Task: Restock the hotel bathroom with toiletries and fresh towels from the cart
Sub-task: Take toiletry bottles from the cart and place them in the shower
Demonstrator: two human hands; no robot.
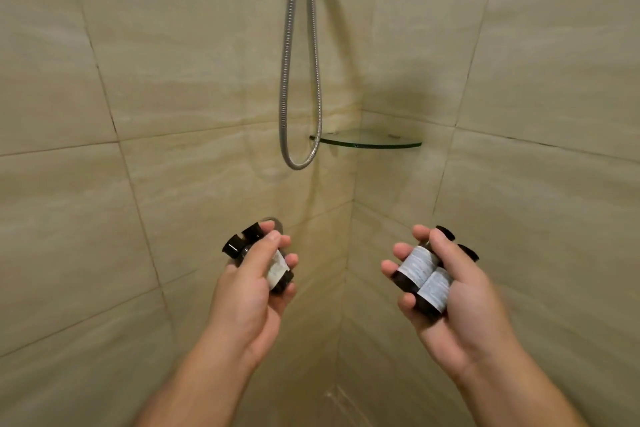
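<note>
**Shower-corner restock, mid-carry**

Tiled walls (138,80) meet at a far glass corner shelf (367,141), right of the hanging shower hose (284,80). Near, the left hand (249,284) curls round two dark capped bottles (278,272); the right hand (460,298) clamps two labelled bottles (417,267) under its thumb, probably paired to fill that shelf in one trip.

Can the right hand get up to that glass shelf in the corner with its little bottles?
Probably yes. Nothing shows between the right hand and the glass corner shelf above it; the shower hose hangs by the shelf's left end, off that path. The hand does grip two small bottles.
</note>
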